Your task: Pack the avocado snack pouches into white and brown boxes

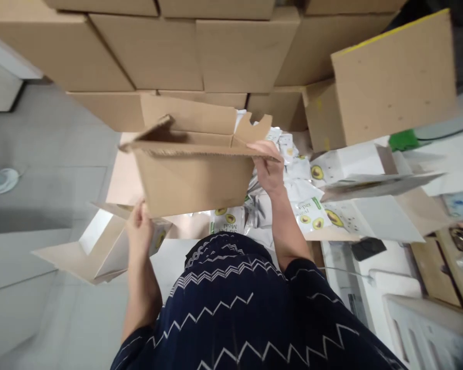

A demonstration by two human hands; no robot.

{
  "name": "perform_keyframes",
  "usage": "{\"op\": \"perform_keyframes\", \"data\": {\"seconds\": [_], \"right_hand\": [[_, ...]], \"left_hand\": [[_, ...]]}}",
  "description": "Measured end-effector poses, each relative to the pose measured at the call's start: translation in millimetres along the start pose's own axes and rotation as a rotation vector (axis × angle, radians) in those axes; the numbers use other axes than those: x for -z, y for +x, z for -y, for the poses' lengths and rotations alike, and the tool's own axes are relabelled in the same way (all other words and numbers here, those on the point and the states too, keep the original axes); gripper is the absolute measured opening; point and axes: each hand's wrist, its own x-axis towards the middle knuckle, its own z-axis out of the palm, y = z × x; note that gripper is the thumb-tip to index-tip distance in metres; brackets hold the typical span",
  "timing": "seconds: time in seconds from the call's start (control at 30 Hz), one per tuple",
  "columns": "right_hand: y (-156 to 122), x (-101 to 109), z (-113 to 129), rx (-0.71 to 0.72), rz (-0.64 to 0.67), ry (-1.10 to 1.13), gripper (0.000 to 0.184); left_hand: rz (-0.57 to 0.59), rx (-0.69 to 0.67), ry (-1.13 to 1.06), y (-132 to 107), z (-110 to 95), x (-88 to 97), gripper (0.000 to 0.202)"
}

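An open brown cardboard box [193, 180] is held tilted over the table, its flaps up and its opening toward the far side. My right hand [269, 167] grips the box's right edge near a notched flap, with the thumb on top. At the near left lower corner of the box, my left hand [139, 228] is closed on the cardboard. Under and right of the box lie white pouches [306, 213] printed with avocados; the box hides some of them. Just left of my left hand stands an open white carton [104, 241] with an avocado print.
Large brown boxes [150, 51] are stacked along the back. A brown box with a raised flap [397, 82] stands at the right, behind open white cartons [386, 216]. The pinkish tabletop [121, 177] ends at the left above a grey tiled floor [61, 149].
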Motion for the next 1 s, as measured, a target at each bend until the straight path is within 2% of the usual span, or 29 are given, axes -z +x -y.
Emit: {"op": "perform_keyframes", "data": {"seconds": [0.07,0.13,0.2,0.23,0.3,0.37,0.43,0.5,0.57,0.63,0.7,0.77,0.87,0.93,1.0], "right_hand": [[-14,-2,-1,0.018,0.107,-0.032,0.038],[-28,-4,-3,0.044,0.236,-0.057,0.038],[-42,-8,-5,0.076,0.345,-0.070,0.038],[-47,-9,-6,0.086,0.382,-0.073,0.038],[-55,-12,-7,0.099,0.436,-0.085,0.039],[-59,-13,-5,0.100,0.488,-0.118,0.039],[-61,-12,0,0.098,0.550,-0.163,0.037],[-61,-8,6,0.102,0.609,-0.193,0.035],[-64,-4,13,0.093,0.655,-0.190,0.035],[-68,-1,20,0.059,0.707,-0.150,0.038],[-75,2,29,0.026,0.784,-0.094,0.040],[-84,3,36,-0.003,0.861,-0.055,0.040],[-96,0,44,-0.053,0.903,-0.025,0.039],[-102,-5,45,-0.067,0.887,-0.010,0.040],[-107,-10,43,-0.058,0.862,-0.003,0.041]], "left_hand": [[-0.065,-0.003,0.322,-22,7,12.5,0.044],[-0.158,-0.018,0.566,-40,8,29.3,0.047],[-0.246,0.012,0.734,-52,11,48.1,0.064],[-0.254,0.053,0.803,-56,14,57.3,0.074],[-0.157,0.166,0.900,-58,24,73.4,0.079],[0.025,0.286,0.934,-54,34,84.7,0.067],[0.166,0.351,0.941,-43,39,90.7,0.051],[0.187,0.288,0.976,-24,38,92.1,0.041],[0.136,0.108,1.037,4,32,90.2,0.039],[0.116,-0.048,1.089,40,26,85.5,0.042],[0.105,-0.122,1.101,81,22,77.3,0.042],[0.106,-0.185,1.074,121,19,63.7,0.040],[0.105,-0.254,0.973,170,11,32.3,0.037],[0.139,-0.304,0.861,189,1,8.3,0.036],[0.162,-0.392,0.731,196,-11,-10.6,0.036]]}}
